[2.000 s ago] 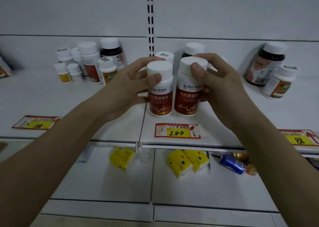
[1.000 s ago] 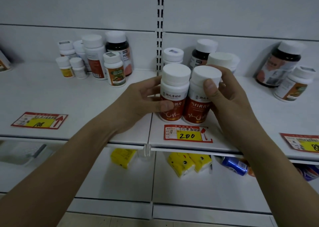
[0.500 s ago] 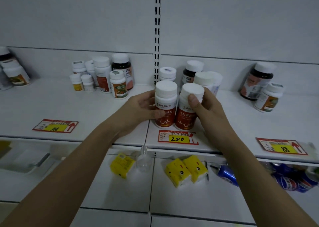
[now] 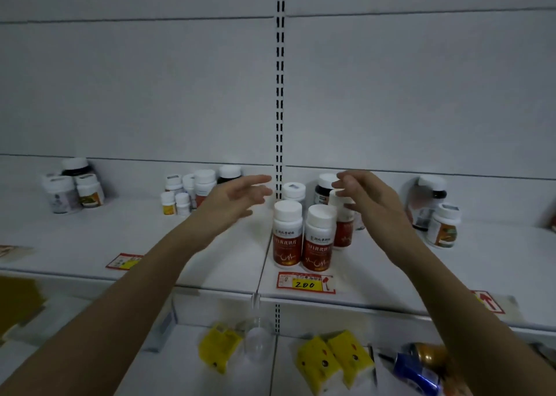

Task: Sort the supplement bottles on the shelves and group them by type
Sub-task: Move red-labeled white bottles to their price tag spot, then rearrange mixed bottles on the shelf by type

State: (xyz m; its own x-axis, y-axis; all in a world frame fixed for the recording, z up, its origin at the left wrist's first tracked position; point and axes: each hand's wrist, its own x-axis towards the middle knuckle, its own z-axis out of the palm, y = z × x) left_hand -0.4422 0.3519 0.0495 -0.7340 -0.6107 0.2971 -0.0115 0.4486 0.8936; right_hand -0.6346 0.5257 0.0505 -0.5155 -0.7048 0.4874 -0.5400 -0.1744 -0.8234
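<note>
Standing upright, caps up, two red-labelled supplement bottles [image 4: 303, 235] touch near the shelf [image 4: 210, 260] edge, behind a price tag [image 4: 305, 282]; left hand [image 4: 237, 197] and right hand [image 4: 365, 195] hover spread, grasping nothing.

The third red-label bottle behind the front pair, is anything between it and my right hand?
Nothing visible. The right hand hovers open right over the third red-label bottle; the front pair stands nearer the shelf edge.

Below your shelf, odds and ends.
You see yellow packets [image 4: 334, 359], a clear cup [image 4: 258, 340] and a blue can [image 4: 418, 371]; a "200" price tag [image 4: 305, 282] sits on the shelf edge.
</note>
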